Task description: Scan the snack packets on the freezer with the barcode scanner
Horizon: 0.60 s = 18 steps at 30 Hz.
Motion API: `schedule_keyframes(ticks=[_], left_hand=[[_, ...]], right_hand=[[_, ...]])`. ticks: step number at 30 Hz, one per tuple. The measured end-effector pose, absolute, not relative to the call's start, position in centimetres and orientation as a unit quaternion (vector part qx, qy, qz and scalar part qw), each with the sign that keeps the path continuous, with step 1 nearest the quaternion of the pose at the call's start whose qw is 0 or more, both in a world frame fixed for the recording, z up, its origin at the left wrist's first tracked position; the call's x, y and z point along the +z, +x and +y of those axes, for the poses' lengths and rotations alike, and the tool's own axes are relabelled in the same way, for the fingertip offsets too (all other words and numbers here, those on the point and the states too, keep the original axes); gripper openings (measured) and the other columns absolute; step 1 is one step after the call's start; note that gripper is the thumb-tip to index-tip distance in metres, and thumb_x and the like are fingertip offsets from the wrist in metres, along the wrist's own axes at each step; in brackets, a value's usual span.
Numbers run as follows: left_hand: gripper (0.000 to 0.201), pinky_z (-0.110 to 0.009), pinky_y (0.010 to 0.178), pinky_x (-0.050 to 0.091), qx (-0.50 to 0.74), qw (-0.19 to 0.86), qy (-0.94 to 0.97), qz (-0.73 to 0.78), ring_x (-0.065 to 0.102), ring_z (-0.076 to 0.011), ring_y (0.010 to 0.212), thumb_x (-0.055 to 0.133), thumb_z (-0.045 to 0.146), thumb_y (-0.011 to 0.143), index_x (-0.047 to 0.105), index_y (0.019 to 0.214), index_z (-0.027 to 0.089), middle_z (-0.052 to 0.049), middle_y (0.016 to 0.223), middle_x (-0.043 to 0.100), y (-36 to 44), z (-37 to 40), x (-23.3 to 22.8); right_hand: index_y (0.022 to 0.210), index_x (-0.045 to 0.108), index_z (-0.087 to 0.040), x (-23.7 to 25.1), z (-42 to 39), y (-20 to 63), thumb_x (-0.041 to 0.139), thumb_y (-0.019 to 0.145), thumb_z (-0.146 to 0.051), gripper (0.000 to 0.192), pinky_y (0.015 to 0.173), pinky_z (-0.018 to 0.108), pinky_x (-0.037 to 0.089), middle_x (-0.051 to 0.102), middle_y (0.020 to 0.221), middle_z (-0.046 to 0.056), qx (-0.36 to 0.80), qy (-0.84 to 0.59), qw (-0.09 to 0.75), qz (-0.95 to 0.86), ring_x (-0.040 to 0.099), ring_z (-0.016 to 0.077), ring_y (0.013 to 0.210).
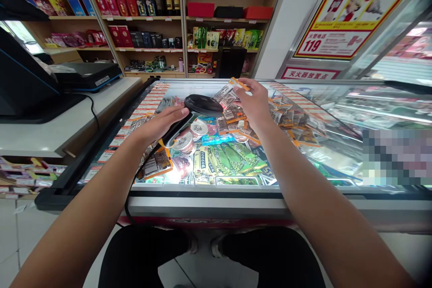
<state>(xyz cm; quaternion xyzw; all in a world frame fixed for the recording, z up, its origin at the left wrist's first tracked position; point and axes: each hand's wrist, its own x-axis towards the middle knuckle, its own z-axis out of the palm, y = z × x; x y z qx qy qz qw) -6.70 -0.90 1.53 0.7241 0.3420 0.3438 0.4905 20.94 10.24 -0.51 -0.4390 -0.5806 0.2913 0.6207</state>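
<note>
My left hand (162, 123) is closed round the handle of a black corded barcode scanner (204, 104), its head pointing to the right over the glass top. Between the thumb and fingers of my right hand (254, 101) is a small clear snack packet (225, 94) with orange edges, held up close to the scanner head. More orange-edged packets (286, 114) lie heaped on the glass beside my right forearm. A few similar packets (157, 164) rest under my left wrist.
The glass-topped freezer (205, 201) stands before my legs, with tubs (184, 141) and green ice-cream packs (229, 157) showing inside. Left is a counter (111, 99) with a scale (86, 74). Stocked shelves (141, 18) line the back. The scanner's cable (130, 193) hangs over the front edge.
</note>
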Motion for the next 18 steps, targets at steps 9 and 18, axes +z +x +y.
schedule_keyframes(ticks=[9,18], left_hand=[[0.048,-0.027,0.043,0.038,0.398,0.500,0.675,0.369,0.050,-0.0143,0.044,0.067,0.067,0.083,0.060,0.076,0.020,-0.002,0.056,0.058,-6.9,-0.8,1.4],[0.060,-0.028,0.044,0.040,0.550,0.453,0.584,0.388,0.053,-0.0152,0.045,0.050,0.076,0.091,0.066,0.099,0.019,0.000,0.051,0.053,-6.7,0.2,2.1]], right_hand=[[0.129,0.068,-0.020,0.0,10.5,21.9,0.067,0.089,-0.041,0.046,0.080,0.047,0.065,0.070,0.119,0.012,0.218,-0.487,0.579,-0.617,0.072,0.0280,0.097],[0.128,0.069,-0.015,0.1,10.7,25.0,0.064,0.091,-0.032,0.041,0.114,0.066,0.040,0.067,0.133,0.020,-0.049,-0.603,0.426,-0.673,0.057,0.0414,0.132]])
